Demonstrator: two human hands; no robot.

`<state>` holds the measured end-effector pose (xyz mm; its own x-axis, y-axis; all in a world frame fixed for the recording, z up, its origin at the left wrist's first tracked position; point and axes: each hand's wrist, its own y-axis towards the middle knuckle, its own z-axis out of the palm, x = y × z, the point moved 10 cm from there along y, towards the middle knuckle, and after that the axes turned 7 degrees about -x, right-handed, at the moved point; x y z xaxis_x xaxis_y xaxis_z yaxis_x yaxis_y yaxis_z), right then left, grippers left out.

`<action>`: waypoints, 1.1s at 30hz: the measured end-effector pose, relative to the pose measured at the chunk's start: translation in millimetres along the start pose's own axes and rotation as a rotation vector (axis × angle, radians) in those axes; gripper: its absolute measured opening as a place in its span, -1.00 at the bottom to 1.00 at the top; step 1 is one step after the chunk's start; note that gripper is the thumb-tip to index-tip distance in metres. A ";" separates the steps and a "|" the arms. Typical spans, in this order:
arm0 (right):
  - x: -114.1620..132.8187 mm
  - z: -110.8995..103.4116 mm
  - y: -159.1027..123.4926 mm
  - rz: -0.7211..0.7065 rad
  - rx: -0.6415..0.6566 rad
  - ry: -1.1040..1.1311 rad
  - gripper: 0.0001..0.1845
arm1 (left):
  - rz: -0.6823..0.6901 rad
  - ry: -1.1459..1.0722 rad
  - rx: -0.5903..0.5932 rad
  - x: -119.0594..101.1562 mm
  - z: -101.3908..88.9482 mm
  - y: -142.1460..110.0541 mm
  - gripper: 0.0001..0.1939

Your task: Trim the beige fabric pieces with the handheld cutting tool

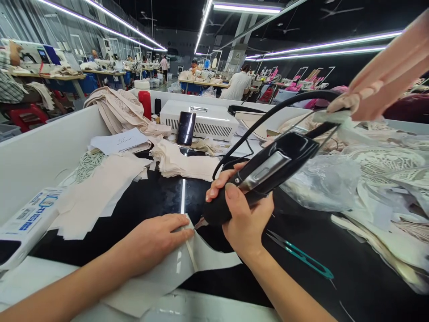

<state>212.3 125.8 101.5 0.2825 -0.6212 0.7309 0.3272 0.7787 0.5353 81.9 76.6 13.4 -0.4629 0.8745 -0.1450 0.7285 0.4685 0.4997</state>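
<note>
My right hand (246,214) is wrapped round a black corded handheld tool (264,172) with a silver strip along its side. The tool slants down to the left, and its small metal tip (200,223) is close to my left fingertips. My left hand (157,241) lies flat, palm down, on a pale, glossy sheet (167,273) with a curved edge. A narrow cream strip (191,256) lies on that sheet under my fingertips. Teal thread snips (303,257) rest on the black surface right of my right wrist.
Stacked cream fabric pieces (181,161) and cut pieces (97,192) lie ahead and left. A phone (186,129) leans on a white vented box (214,120). Clear plastic (325,183) and lace (385,170) crowd the right. A pinkish cloth strip (385,80) hangs by the tool's cord (254,125).
</note>
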 end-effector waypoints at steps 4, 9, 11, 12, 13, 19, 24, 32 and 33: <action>2.4 -2.9 2.0 0.005 -0.021 -0.010 -0.72 | 0.025 0.034 -0.012 0.6 -1.0 -0.5 -0.70; 14.1 -12.3 3.1 -0.013 -0.057 -0.022 -0.71 | 0.085 0.052 -0.040 -6.6 -10.6 5.1 -0.74; 16.4 -14.1 2.1 -0.004 -0.061 -0.035 -0.70 | 0.076 0.002 -0.043 -9.5 -14.3 9.6 -0.76; 16.9 -14.6 1.4 0.001 -0.063 -0.037 -0.69 | 0.069 -0.025 -0.038 -11.0 -15.1 11.8 -0.77; 17.1 -14.8 0.7 0.006 -0.065 -0.037 -0.69 | 0.066 -0.047 -0.028 -12.9 -15.0 13.5 -0.77; 12.9 -10.6 -2.5 0.015 -0.051 -0.001 -0.66 | 0.070 -0.062 0.034 -20.5 -8.4 13.2 -0.77; 10.8 -7.3 -5.0 0.007 -0.022 0.010 -0.67 | 0.061 -0.040 0.036 -21.9 -10.4 10.2 -0.76; 10.7 -7.3 -11.6 0.021 -0.034 -0.059 -0.73 | 0.087 0.021 0.043 -25.9 -7.9 5.1 -0.72; 10.8 -7.9 -11.7 0.023 -0.038 -0.072 -0.73 | 0.101 0.034 0.037 -26.9 -7.6 4.3 -0.71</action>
<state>218.7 109.3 99.8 0.2247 -0.5944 0.7721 0.3561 0.7877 0.5028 93.7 54.1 26.0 -0.4029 0.9128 -0.0664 0.7901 0.3835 0.4781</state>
